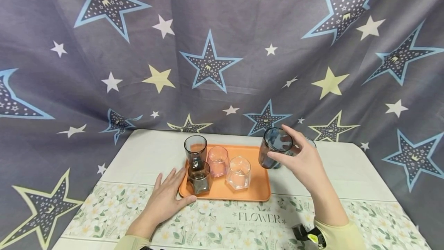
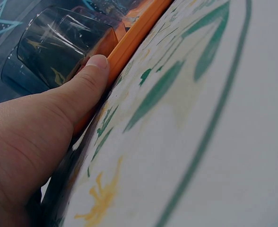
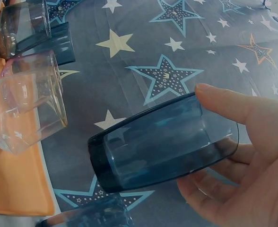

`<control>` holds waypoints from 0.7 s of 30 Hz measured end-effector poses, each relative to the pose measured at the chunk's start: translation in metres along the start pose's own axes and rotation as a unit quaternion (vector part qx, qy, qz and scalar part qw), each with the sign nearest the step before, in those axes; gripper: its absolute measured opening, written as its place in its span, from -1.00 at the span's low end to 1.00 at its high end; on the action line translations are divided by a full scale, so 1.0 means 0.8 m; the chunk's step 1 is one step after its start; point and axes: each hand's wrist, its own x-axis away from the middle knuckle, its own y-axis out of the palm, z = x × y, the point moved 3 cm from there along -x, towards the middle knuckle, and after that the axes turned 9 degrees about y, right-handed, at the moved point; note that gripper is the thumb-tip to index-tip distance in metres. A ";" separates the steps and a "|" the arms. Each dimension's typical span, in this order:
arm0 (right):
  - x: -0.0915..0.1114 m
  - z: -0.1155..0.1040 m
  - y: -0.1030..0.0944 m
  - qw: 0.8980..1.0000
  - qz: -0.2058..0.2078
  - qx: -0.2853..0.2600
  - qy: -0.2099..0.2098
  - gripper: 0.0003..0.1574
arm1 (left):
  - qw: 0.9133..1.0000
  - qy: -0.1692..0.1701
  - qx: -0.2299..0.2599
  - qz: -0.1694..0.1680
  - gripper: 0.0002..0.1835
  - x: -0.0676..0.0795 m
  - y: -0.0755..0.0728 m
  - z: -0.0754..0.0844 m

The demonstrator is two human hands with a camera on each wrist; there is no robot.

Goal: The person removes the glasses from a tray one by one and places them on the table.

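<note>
My right hand [image 1: 305,161] grips a blue glass tumbler [image 1: 268,153] near its rim, thumb on one side and fingers on the other. The tumbler hangs over the right end of an orange tray [image 1: 260,192]. My left hand [image 1: 168,196] lies at the tray's left front corner with fingers spread; its thumb [image 2: 94,71] touches the rim. On the tray stand a tall dark glass [image 1: 195,145], a short smoky faceted glass [image 1: 200,182], a pink glass [image 1: 218,159] and a clear faceted glass [image 1: 239,176].
Another blue glass [image 3: 96,215] stands right of the tray, mostly hidden behind my right hand in the head view. A white and floral tablecloth [image 1: 208,227] covers the table. A star-patterned curtain [image 1: 229,68] hangs along the back and sides.
</note>
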 end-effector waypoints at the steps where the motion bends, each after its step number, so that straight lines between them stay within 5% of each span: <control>1: 0.000 0.001 -0.002 1.000 -0.002 -0.002 0.003 0.19 | 1.000 0.000 0.000 0.001 0.20 0.000 0.000 0.000; 21: 0.005 0.017 -0.043 0.998 -0.003 0.029 0.061 0.27 | 1.000 -0.005 0.007 -0.002 0.20 0.000 0.001 0.001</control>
